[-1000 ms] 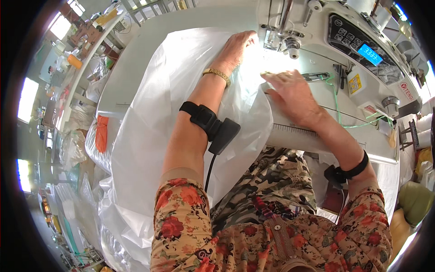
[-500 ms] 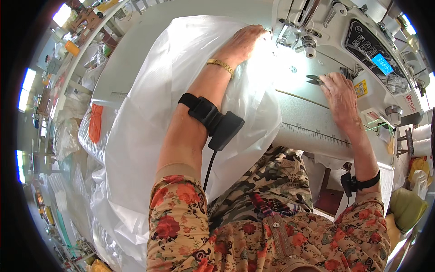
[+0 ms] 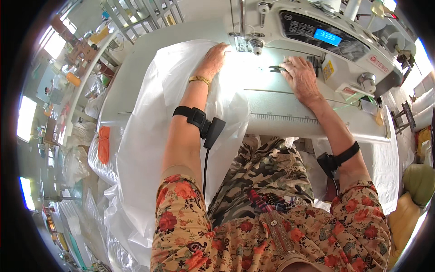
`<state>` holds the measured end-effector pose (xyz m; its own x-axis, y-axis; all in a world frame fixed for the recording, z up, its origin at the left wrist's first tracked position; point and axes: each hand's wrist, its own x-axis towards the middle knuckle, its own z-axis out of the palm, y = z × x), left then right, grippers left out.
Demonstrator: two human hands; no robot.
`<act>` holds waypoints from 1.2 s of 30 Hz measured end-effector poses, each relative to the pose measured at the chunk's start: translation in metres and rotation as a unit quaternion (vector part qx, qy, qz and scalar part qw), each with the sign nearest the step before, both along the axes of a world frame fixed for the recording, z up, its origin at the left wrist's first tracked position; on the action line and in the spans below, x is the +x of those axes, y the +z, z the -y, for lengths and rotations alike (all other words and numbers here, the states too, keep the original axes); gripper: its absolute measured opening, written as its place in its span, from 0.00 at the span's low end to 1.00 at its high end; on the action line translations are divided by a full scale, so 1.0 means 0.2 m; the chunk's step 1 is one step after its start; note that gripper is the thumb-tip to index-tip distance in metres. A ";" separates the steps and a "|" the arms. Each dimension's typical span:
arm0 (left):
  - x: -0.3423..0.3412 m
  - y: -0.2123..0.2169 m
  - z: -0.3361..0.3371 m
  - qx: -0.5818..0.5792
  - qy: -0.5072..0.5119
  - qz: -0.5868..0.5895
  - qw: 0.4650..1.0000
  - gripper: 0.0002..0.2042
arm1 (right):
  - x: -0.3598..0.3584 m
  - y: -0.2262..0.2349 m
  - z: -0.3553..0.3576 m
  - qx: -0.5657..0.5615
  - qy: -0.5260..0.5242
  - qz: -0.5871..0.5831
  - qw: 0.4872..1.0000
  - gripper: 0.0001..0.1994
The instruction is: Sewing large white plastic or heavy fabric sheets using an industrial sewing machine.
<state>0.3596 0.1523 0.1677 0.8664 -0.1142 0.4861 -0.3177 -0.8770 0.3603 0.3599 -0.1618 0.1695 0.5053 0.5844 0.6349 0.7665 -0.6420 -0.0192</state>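
Note:
A large translucent white plastic sheet (image 3: 149, 99) lies over the left part of the sewing machine table and hangs down past its front edge. My left hand (image 3: 213, 61) grips the sheet's edge just left of the presser foot (image 3: 244, 44); its fingertips are partly lost in the lamp's glare. To the right of the needle area, my right hand (image 3: 302, 81) rests low over the machine bed with its fingers closed around thread snips (image 3: 275, 69). Their dark blades point left toward the bright spot, and their handle is hidden in the hand.
The sewing machine head (image 3: 290, 27) with a lit blue display (image 3: 327, 37) spans the back. A ruler scale (image 3: 285, 118) runs along the table's front. An orange cloth strip (image 3: 104, 145) lies on bundled plastic at the left. A metal rack (image 3: 145, 13) stands behind.
The whole view has shifted and turned, so the machine sits farther left and more level. Both hands keep about the same places beside the needle; the snips stay in my right hand.

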 end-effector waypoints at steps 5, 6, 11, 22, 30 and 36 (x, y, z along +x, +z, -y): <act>-0.38 0.14 0.10 -0.060 0.027 0.006 0.998 0.14 | -0.02 0.00 0.01 0.026 0.033 0.052 0.998 0.11; -0.51 0.18 0.15 -0.094 0.021 0.027 0.995 0.14 | -0.04 0.02 0.02 0.023 0.040 0.039 0.998 0.10; -1.21 0.12 0.37 -0.243 0.093 0.017 0.966 0.11 | -0.38 0.01 0.05 0.100 0.160 0.071 0.979 0.07; -1.56 -0.29 0.50 -0.093 0.222 0.093 0.966 0.12 | -1.14 -0.41 -0.27 0.273 0.200 -0.693 0.637 0.14; -1.49 -0.36 0.43 -0.184 0.236 0.033 0.954 0.08 | -1.09 -0.59 -0.35 0.254 0.200 -0.793 0.516 0.14; -1.58 -0.07 0.50 -0.319 0.092 0.061 0.941 0.06 | -1.25 -0.22 -0.06 0.238 0.302 -0.751 0.537 0.12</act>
<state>0.0428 0.0517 0.1535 0.7759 0.3811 0.5028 -0.2557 -0.5386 0.8028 0.1106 -0.1498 0.1246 0.4661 0.8816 -0.0740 -0.2775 0.0662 -0.9585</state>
